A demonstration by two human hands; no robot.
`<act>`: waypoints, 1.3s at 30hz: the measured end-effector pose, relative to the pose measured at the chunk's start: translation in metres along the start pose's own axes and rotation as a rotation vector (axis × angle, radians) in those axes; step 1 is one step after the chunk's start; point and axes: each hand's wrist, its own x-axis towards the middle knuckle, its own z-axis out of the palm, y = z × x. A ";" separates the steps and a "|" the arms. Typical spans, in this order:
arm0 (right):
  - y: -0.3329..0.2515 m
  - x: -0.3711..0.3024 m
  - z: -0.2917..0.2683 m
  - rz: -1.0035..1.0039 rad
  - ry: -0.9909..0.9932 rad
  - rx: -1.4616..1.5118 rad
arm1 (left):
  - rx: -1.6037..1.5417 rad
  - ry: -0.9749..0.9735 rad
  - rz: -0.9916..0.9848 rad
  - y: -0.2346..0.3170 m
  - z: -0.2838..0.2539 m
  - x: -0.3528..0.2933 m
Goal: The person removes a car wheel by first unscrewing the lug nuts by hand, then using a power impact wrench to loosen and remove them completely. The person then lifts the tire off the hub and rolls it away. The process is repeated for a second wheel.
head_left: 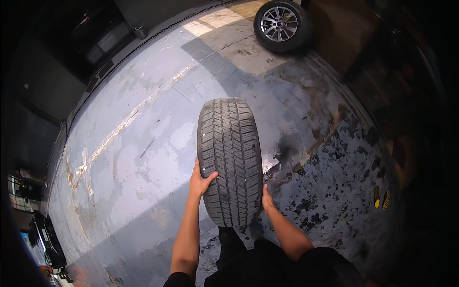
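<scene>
A worn black tire point(230, 143) stands upright on its tread right in front of me, its grooved face turned up toward me. Several small pale specks dot the tread. My left hand point(202, 179) grips its left side, thumb laid over the tread and fingers along the sidewall. Against the right sidewall rests my right hand point(267, 198), its fingers partly hidden by the tire. Both arms reach forward, holding the tire between the two hands. Below the tire, my dark-clothed legs show in part.
Another tire on a silver multi-spoke rim point(278, 24) stands at the far right. Worn grey-painted concrete floor point(158, 134) spreads around, with dark peeling patches on the right. A long floor grate point(138, 45) runs along the far left. Black equipment point(46, 239) sits at the left edge.
</scene>
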 end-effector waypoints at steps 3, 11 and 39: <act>-0.030 0.027 0.009 0.044 0.127 0.202 | 0.128 -0.100 0.000 0.038 0.003 0.120; -0.143 0.114 0.012 -0.109 0.320 0.502 | 0.160 -0.185 0.211 0.118 0.059 0.224; -0.704 0.313 0.219 -0.480 1.310 0.641 | 0.712 -0.685 0.945 0.434 0.294 0.817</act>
